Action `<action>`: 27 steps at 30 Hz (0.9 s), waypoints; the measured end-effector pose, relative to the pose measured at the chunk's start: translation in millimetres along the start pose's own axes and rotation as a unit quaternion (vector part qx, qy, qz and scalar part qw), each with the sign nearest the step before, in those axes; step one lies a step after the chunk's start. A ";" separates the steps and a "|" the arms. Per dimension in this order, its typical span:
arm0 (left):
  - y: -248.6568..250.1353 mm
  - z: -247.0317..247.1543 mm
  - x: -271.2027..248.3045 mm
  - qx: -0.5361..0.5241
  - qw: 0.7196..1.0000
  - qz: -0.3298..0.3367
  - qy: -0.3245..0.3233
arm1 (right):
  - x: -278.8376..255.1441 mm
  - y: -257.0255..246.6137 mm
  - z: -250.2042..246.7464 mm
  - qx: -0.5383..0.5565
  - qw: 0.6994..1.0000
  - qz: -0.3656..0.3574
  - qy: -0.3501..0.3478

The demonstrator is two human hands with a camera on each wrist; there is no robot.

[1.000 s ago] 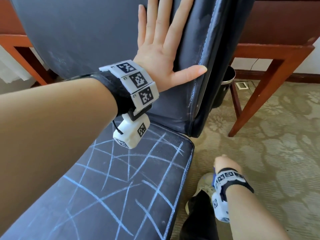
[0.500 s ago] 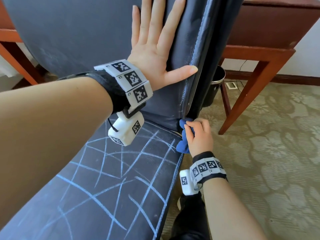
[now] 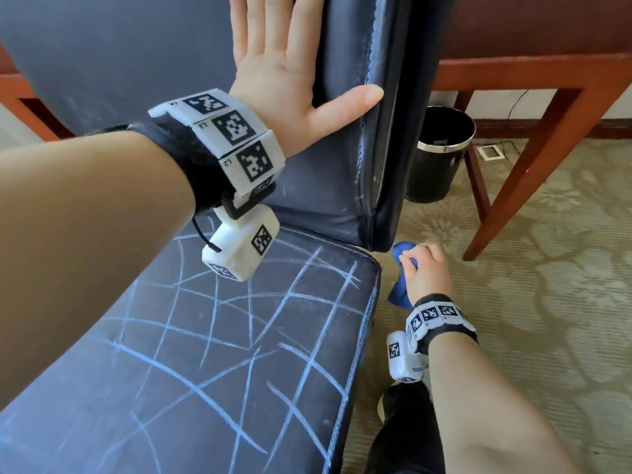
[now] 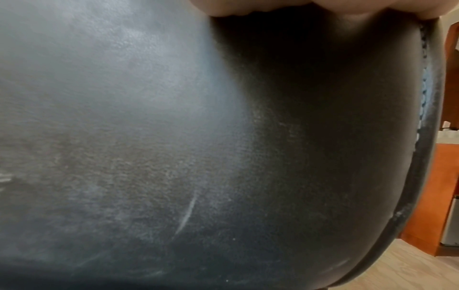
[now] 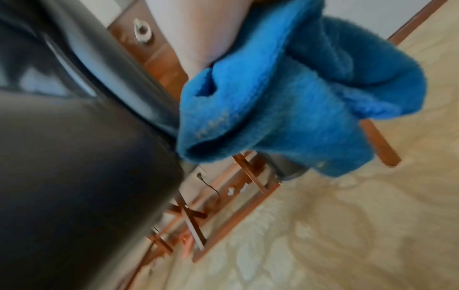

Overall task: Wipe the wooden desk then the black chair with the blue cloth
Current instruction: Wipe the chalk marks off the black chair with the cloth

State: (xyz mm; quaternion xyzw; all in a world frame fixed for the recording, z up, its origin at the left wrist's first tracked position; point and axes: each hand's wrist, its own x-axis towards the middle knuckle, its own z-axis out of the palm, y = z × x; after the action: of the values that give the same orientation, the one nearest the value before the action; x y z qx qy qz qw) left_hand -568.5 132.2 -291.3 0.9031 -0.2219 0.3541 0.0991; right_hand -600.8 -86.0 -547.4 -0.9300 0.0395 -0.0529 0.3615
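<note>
Our right hand (image 3: 425, 275) is clamped on the bunched blue cloth (image 3: 402, 285), fingers curled round it, just below the bottom right corner of the black chair's (image 3: 239, 354) backrest (image 3: 342, 186) and beside the back right corner of the seat. Our left hand (image 3: 284, 63) is spread flat, fingers straight and thumb out, pressing the front of the backrest near its right edge.

The seat carries a web of pale chalk lines (image 3: 219, 323), so we judge the chair far from clean. What could go wrong: the cloth is wadded into a lump, so little of it would meet the leather and the chalk may only smear. Loose folds hang below the fist and could snag on the seat corner or slip from our grip. If the left hand eases off, the chair may shift under the wiping push.

The head view alone shows both hands, the chalked seat, the black waste bin (image 3: 441, 155) and the wooden desk's legs (image 3: 533, 172) on the patterned carpet (image 3: 547, 336). The left wrist view adds faint smears and one short pale scratch (image 4: 186, 213) on the backrest leather, with little of the hand itself. The right wrist view shows the cloth's fluffy pile (image 5: 298, 98) close against the chair's dark edge.
</note>
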 end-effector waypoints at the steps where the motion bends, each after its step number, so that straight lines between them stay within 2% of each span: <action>1: 0.9 0.4 0.1 0.002 1.000 0.004 0.002 | -0.2 -1.9 -4.1 0.017 0.999 0.006 0.027; 2: 1.5 0.3 0.3 0.002 1.000 0.008 0.003 | -1.0 -5.8 -8.3 0.031 0.998 -0.004 0.053; 4: 3.4 -1.0 0.0 -0.001 1.000 0.015 0.003 | -3.2 -18.9 -15.7 0.039 0.992 -0.070 0.101; 6: 5.1 -1.7 -0.3 -0.003 1.000 0.017 0.004 | -4.0 -26.9 -18.5 0.027 0.985 -0.118 0.122; 8: 7.5 -2.2 -2.0 -0.011 1.000 0.014 0.004 | -4.4 -26.0 -16.7 0.029 0.989 -0.105 0.105; 11: 10.2 -3.9 -0.8 -0.023 1.000 0.013 0.001 | -7.7 -21.8 -17.2 0.031 0.999 -0.026 0.024; 12: 10.4 -5.9 -0.1 -0.027 1.000 0.010 -0.003 | -11.1 -22.9 -18.8 0.038 0.999 -0.016 0.017; 14: 11.4 -9.6 0.0 -0.037 0.999 0.003 -0.017 | -20.6 -33.5 -29.9 0.076 0.995 -0.021 0.066; 17: 10.2 -14.8 -3.0 -0.036 0.999 0.006 -0.033 | -22.6 -67.7 -63.8 0.117 0.964 -0.109 0.210; 20: 4.4 -25.6 -7.7 -0.033 0.998 0.022 -0.046 | -16.9 -118.2 -110.2 0.127 0.921 -0.216 0.298; 23: -6.5 -37.6 -17.0 -0.016 0.998 0.038 -0.050 | -19.1 -175.1 -147.4 0.113 0.888 -0.305 0.326; 25: -11.4 -47.1 -20.2 -0.002 0.998 0.002 -0.069 | -20.0 -206.9 -162.8 0.100 0.868 -0.354 0.333; 27: -11.2 -56.7 -19.9 -0.001 0.993 -0.054 -0.109 | -18.0 -231.5 -173.4 0.094 0.859 -0.370 0.341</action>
State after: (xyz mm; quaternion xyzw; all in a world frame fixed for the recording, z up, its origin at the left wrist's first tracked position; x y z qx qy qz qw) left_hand -609.9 167.7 -263.7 0.9469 -0.1827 0.2471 0.0946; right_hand -632.5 -29.5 -264.9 -0.7616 -0.1917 -0.5002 0.3647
